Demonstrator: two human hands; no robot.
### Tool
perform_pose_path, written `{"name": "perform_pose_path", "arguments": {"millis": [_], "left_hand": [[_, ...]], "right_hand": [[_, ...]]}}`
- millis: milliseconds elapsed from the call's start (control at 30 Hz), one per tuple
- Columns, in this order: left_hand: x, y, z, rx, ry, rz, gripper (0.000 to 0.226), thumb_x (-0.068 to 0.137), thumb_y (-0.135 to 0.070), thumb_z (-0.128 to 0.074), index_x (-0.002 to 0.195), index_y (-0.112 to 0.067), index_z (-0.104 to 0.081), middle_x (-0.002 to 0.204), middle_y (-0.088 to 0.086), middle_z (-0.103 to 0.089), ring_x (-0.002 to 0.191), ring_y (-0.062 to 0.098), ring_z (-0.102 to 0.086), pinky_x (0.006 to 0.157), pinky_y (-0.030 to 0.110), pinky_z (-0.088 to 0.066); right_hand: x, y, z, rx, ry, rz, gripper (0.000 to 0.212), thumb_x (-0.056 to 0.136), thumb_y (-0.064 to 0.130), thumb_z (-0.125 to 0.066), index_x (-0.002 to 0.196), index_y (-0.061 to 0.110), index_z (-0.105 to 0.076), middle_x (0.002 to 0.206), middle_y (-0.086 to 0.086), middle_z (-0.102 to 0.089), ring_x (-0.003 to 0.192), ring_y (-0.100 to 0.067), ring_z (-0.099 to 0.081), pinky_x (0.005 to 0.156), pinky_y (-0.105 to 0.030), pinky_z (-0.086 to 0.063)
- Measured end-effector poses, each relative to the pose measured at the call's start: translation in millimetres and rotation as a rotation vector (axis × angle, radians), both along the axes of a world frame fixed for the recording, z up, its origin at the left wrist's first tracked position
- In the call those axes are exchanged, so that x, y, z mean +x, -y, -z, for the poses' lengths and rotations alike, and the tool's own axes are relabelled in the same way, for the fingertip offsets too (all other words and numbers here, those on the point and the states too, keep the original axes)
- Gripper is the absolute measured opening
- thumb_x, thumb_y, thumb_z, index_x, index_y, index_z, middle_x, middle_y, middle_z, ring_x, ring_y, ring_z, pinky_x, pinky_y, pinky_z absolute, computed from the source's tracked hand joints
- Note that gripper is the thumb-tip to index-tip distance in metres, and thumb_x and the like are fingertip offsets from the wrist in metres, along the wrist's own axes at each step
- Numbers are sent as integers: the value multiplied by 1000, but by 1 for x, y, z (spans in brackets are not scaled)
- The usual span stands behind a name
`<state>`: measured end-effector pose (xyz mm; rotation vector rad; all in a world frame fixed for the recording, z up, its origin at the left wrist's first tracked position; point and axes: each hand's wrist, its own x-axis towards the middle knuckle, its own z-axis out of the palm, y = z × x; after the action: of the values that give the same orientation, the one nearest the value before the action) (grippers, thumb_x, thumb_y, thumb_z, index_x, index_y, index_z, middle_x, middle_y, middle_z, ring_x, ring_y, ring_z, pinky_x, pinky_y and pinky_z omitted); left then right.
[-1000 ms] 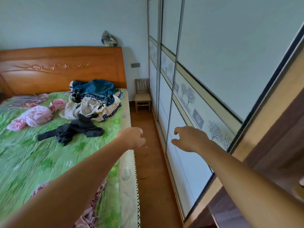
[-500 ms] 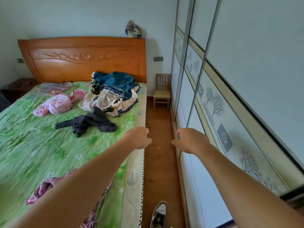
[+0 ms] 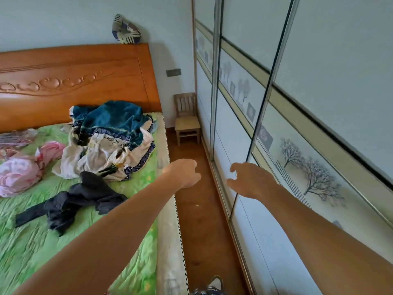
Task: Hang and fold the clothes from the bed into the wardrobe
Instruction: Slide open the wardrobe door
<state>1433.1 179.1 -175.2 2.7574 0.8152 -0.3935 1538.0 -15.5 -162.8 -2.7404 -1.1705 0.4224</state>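
On the green bed (image 3: pixel 32 248) lie a dark grey garment (image 3: pixel 70 201), a teal and cream bundle (image 3: pixel 110 137) near the headboard, and pink clothes (image 3: pixel 23 171) at the left. The wardrobe (image 3: pixel 297 116) with sliding doors fills the right side. My left hand (image 3: pixel 184 172) hovers over the bed's right edge, fingers loosely curled, holding nothing. My right hand (image 3: pixel 249 179) reaches out in front of the wardrobe door, fingers relaxed and empty.
A narrow brown floor aisle (image 3: pixel 200 220) runs between bed and wardrobe. A small wooden chair (image 3: pixel 187 120) stands at its far end. A wooden headboard (image 3: pixel 74 81) carries a patterned object (image 3: pixel 126 29) on top. A shoe (image 3: pixel 214 284) shows at the bottom.
The view has swung left and moved forward along the aisle; the open wardrobe section at the right has left the frame. Both hands stay stretched out and empty.
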Motion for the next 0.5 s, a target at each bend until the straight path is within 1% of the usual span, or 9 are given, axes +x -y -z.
{"name": "perform_pose_path", "arguments": {"millis": [100,200,267,400,433,500], "left_hand": [[35,-18,-2,3,-10,70,50,92,-45,-48,137,-23,-53,136,2,-59,123,26,-56,102,43,-48],[66,-19,-1,9,-11,136,55,94,-47,-48,144,-24,-47,143,0,-55,131,25,-52,106,45,-45],[83,-16,-1,-7,-2,191,53,94,-46,-48,143,-23,-49,144,0,-54,131,24,-51,107,45,-45],[113,-10,3,-6,-31,295,52,95,-45,-47,142,-21,-50,143,1,-55,130,24,-52,105,43,-46],[121,-9,4,-7,-48,340,52,96,-44,-47,143,-21,-49,143,2,-55,130,24,-51,105,43,-46],[137,-8,7,-11,-58,422,54,96,-44,-47,145,-21,-46,145,3,-52,132,25,-50,105,43,-45]], "right_hand": [[20,-10,-2,19,-14,61,42,94,48,-49,129,25,-54,118,2,-62,106,-23,-60,84,-38,-51],[37,-3,1,39,-24,123,48,93,49,-50,137,30,-49,130,2,-59,116,-23,-58,88,-38,-50],[44,5,3,31,-26,155,50,93,50,-50,139,30,-49,132,3,-59,118,-22,-57,92,-39,-50],[53,20,11,5,-59,247,44,92,48,-50,131,27,-52,124,4,-60,111,-21,-59,82,-34,-49],[53,23,12,2,-76,278,44,91,48,-50,131,27,-53,124,4,-61,111,-21,-59,83,-35,-50],[55,27,15,-10,-97,328,48,92,50,-49,136,29,-50,130,5,-59,115,-21,-58,87,-38,-52]]}}
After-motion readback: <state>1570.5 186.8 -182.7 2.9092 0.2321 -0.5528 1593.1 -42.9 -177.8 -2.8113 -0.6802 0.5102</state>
